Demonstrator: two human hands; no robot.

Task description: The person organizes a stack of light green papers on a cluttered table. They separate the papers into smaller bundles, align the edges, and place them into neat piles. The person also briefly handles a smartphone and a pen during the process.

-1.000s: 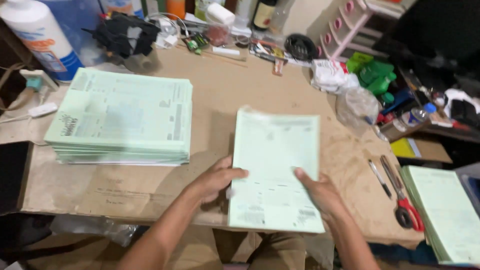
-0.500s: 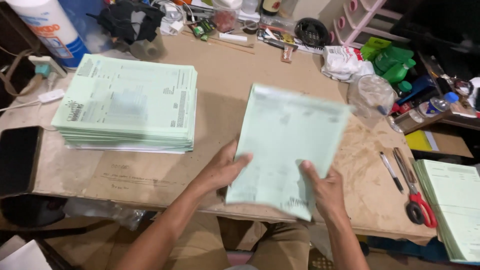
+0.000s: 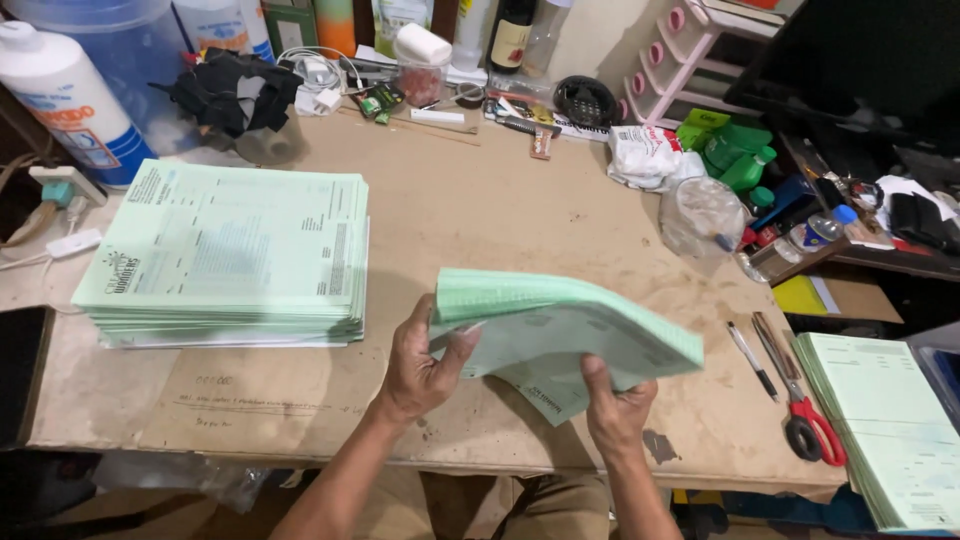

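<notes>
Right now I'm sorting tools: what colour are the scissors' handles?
Red, on the scissors; head view shows them best.

Cluttered home workshop, worn wooden table [image 3: 480, 220], green form stacks [image 3: 225, 255], scissors [image 3: 805, 420], bottles [image 3: 70, 105]

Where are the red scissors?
In the head view, the scissors lie at the table's right edge, between a black pen and a green paper pile, right of the right hand.
</notes>
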